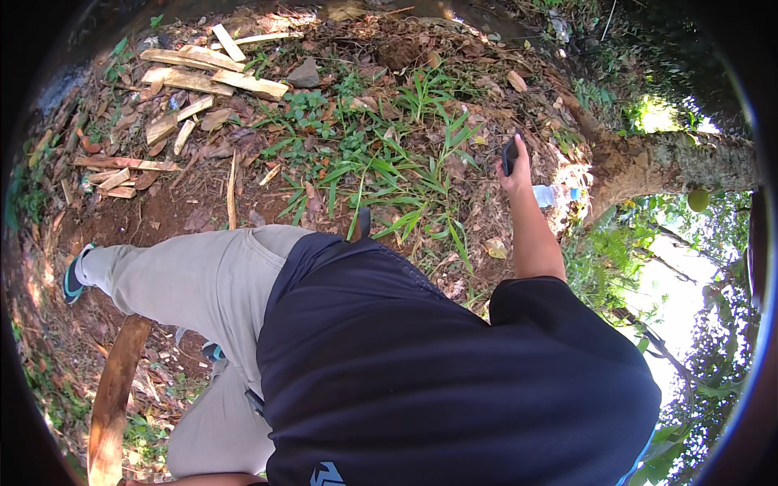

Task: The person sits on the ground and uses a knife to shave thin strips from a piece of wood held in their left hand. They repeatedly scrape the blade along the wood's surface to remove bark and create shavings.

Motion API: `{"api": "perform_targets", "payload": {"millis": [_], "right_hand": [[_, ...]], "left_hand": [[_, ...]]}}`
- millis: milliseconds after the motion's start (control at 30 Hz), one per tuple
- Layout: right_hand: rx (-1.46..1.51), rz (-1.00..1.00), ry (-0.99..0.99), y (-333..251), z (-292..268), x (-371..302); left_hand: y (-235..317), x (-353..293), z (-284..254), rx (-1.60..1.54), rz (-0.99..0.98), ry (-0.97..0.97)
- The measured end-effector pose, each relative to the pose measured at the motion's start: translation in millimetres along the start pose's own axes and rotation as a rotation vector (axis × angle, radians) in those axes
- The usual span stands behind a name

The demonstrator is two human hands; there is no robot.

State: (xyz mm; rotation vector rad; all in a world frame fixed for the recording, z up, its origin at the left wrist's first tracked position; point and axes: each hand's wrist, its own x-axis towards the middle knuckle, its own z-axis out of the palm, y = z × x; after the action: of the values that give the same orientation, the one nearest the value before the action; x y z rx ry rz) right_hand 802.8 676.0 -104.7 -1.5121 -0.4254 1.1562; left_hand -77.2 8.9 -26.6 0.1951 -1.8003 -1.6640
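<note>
Head camera view shows, on its right side, a hand which I judge to be the right hand [519, 168], stretched well away from the black shirt [454, 373]. Its fingers are closed around a dark flat device [509, 155], probably a phone, so this device is in the grasp, above the leafy ground [486, 105]. Of the left arm only a forearm [207, 480] is visible, at the lower edge, near the long wooden piece [113, 397]; the hand is almost cut off, and I cannot tell whether its fingers are released or clenched.

To hold the device well, in my judgement, the grip should be firm at the edges but not pressing on the flat face. The elbow is better a little bent, because a long straight arm tires and shakes. The feet need a steady place: one shoe [73, 279] is on uneven soil, and split wood pieces [182, 78] lie scattered further off. A clear bottle [545, 196] with a blue cap appears just beside the wrist, so a careless swing could perhaps strike it.
</note>
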Motion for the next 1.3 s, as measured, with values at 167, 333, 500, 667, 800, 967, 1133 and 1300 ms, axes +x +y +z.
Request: {"api": "perform_targets", "payload": {"millis": [167, 333, 500, 667, 800, 967, 1133, 1300], "right_hand": [[-0.275, -0.041, 0.211, 4, -20, 3], [-0.782, -0.064, 0.647, 32, -38, 17], [-1.192, 0.068, 0.579, 50, -39, 3], [-1.348, 0.175, 0.687, 61, -40, 10], [-1.419, 0.244, 0.568, 57, -36, 11], [-1.421, 0.251, 0.562, 58, -25, 8], [-1.469, 0.187, 0.607, 71, -26, 11], [-1.468, 0.173, 0.661, 88, -48, 33]], "left_hand": [[-2, 0, 1, -0.014, -0.013, 0.003], [5, 2, -3, -0.030, -0.012, 0.012], [8, 3, -7, -0.023, -0.001, 0.019], [7, 3, -6, -0.005, 0.001, 0.013], [7, 4, -5, 0.002, 0.005, 0.021], [6, 12, -9, 0.005, 0.014, 0.022], [9, 19, -15, 0.004, 0.032, 0.033], [13, 23, -17, -0.012, 0.039, 0.042]]}}
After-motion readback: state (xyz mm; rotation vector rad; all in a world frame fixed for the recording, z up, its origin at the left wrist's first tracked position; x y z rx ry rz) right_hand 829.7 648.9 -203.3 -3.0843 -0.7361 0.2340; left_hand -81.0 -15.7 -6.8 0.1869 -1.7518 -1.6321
